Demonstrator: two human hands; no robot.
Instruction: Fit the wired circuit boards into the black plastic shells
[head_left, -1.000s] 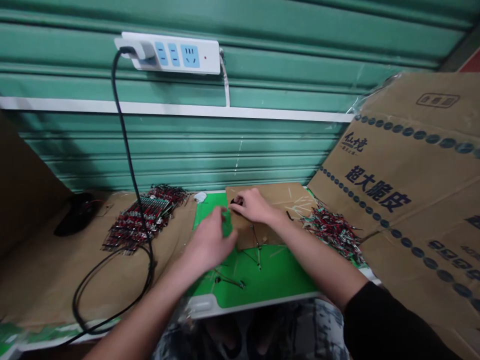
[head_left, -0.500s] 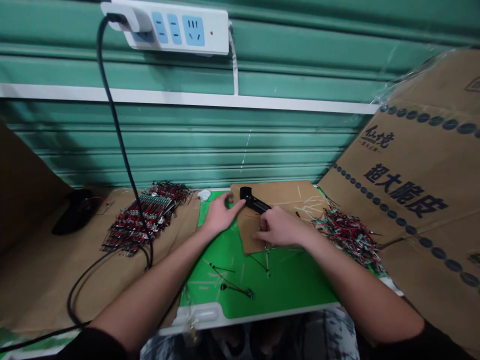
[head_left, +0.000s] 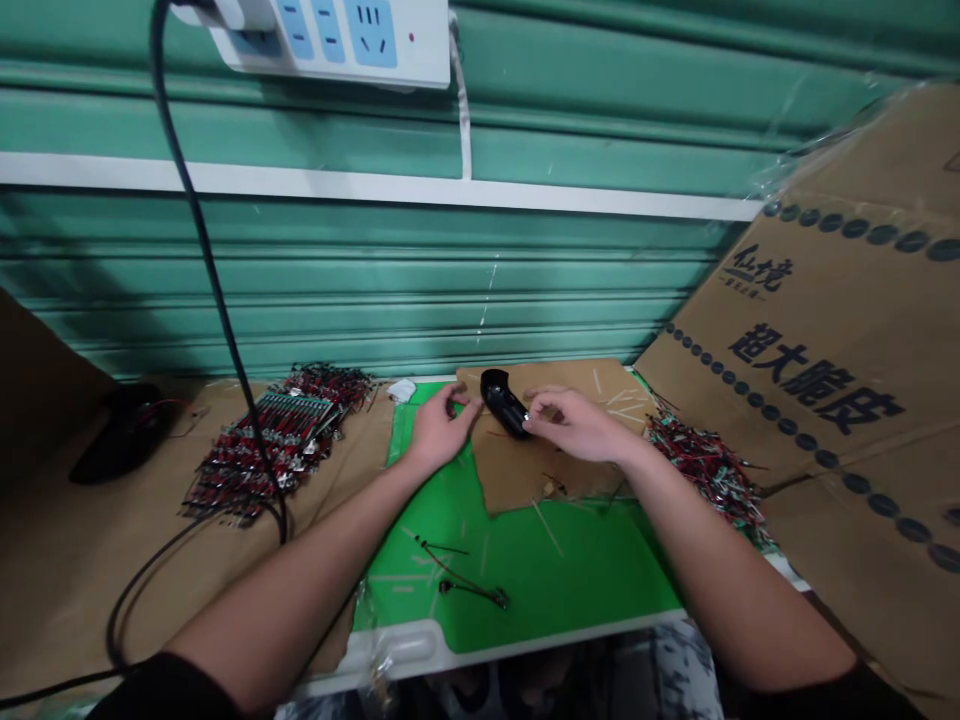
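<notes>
Your left hand point(head_left: 441, 432) and right hand point(head_left: 581, 425) flank a curved black piece point(head_left: 504, 402) lying on a flat cardboard sheet point(head_left: 514, 475) atop the green table point(head_left: 607, 560). Your left fingers curl with a gap to the thumb, whose tip is at the piece's near-left edge. Your right fingers bend toward the thumb at the piece's opposite side; whether they pinch anything small, you cannot tell from this view. Loose wires point(head_left: 472, 588) lie nearer you on the green surface. A bundle of red and black leads point(head_left: 262, 435) sits to your left, and a tangled wire pile point(head_left: 709, 470) to your right, beside a printed carton point(head_left: 817, 400). A white power strip point(head_left: 337, 40) hangs on the green shutter point(head_left: 360, 280) ahead.
</notes>
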